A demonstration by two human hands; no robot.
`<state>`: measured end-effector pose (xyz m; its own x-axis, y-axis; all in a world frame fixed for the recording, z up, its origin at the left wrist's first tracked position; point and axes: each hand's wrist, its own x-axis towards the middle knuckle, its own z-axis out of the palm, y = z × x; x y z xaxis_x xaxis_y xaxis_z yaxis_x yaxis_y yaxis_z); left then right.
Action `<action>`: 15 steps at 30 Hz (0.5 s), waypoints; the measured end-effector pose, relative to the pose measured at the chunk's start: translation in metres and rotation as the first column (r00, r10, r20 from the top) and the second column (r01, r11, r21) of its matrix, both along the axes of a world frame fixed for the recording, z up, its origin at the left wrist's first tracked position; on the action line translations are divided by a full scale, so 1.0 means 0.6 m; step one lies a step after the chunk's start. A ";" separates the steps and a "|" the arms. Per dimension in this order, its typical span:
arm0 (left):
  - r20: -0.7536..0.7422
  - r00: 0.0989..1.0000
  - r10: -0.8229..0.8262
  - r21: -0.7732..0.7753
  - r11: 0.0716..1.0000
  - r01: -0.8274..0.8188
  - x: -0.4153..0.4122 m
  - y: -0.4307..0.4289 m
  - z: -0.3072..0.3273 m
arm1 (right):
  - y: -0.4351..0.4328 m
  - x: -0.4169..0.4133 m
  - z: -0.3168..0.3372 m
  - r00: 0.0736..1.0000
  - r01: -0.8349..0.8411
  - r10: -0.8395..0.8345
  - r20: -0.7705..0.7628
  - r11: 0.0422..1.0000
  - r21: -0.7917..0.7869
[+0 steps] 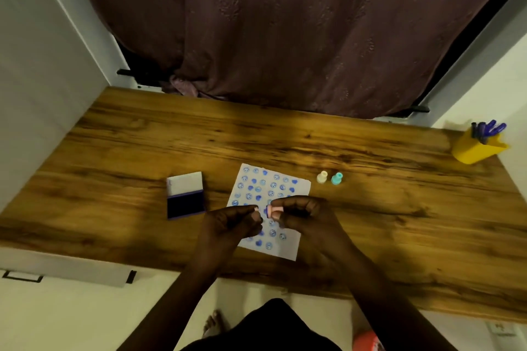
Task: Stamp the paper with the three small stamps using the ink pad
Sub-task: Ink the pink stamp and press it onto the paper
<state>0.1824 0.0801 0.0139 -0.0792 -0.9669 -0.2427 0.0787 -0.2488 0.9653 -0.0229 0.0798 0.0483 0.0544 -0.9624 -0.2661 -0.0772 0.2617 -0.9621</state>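
A white paper [299,188] covered with several blue stamp marks lies in the middle of the wooden desk [142,137]. My right hand [302,214] holds a small pink stamp [273,210] on its side just above the paper, its face turned left. Close beside it, my left hand [233,222] hovers with fingers curled; whether it holds something small I cannot tell. A cream stamp [322,177] and a teal stamp [336,178] stand upright to the right of the paper. The ink pad [185,205] lies open to the left, lid raised.
A yellow holder with several blue pens [479,148] stands at the desk's far right corner. A dark patterned curtain [285,23] hangs behind the desk. White walls close in on both sides. My foot shows on the floor below the front edge.
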 end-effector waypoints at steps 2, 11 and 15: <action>-0.011 0.999 0.045 0.022 0.999 -0.045 0.021 0.000 -0.002 | -0.012 0.014 -0.001 0.999 -0.029 0.029 -0.015 1.000 -0.008; -0.008 0.979 0.202 0.045 0.978 -0.202 0.148 0.014 -0.016 | -0.078 0.133 -0.010 0.944 -0.176 0.128 -0.305 0.975 -0.136; -0.015 0.968 0.252 0.049 0.967 -0.251 0.200 0.027 -0.023 | -0.123 0.213 -0.033 0.867 -0.292 0.183 -0.464 0.941 -0.173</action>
